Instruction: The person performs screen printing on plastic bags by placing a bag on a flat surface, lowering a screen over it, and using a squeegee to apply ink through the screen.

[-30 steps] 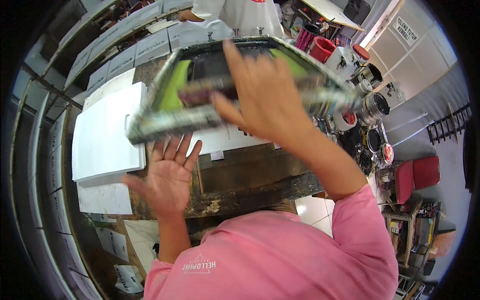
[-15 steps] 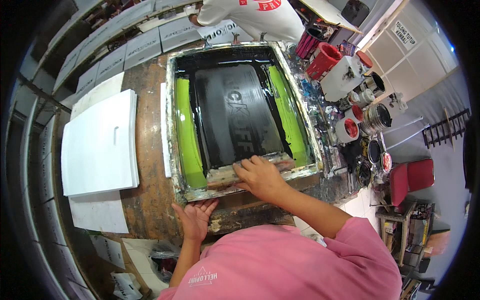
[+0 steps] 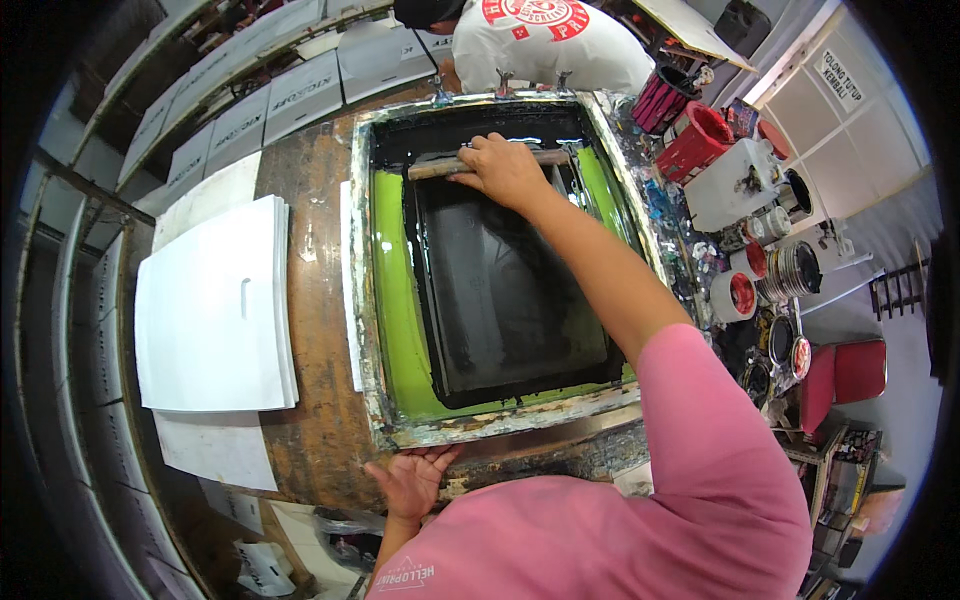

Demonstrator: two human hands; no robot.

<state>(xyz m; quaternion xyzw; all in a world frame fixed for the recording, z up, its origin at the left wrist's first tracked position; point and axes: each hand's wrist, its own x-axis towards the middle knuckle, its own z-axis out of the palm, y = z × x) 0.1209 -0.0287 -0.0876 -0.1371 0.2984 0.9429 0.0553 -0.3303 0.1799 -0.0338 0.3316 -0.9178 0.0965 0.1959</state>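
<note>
My right hand [image 3: 500, 170] grips the wooden squeegee [image 3: 435, 170] at the far end of the printing screen. The screen's paint-spattered frame [image 3: 367, 320] surrounds a mesh covered with black ink [image 3: 500, 320], with green strips [image 3: 405, 350] along its sides. My left hand [image 3: 415, 485] is palm up at the frame's near left corner, thumb out and fingers stretched. Its fingertips reach the underside of the near edge and are partly hidden there. Left of the screen lies a stack of white sheets [image 3: 213, 310] on the worn wooden table [image 3: 315, 300].
Metal clamps [image 3: 503, 85] stand at the frame's far edge. Along the right side are a red bucket [image 3: 695, 140], a white jug [image 3: 735, 185] and several ink tins [image 3: 790, 270]. Racks of printed white sheets [image 3: 305, 90] line the far left. A co-worker in a white shirt [image 3: 550, 50] bends beyond the table.
My right hand has pushed the squeegee from the near end to the far end, and black ink now covers the pale lettering. My left hand stays at the near edge. The co-worker has shifted right.
</note>
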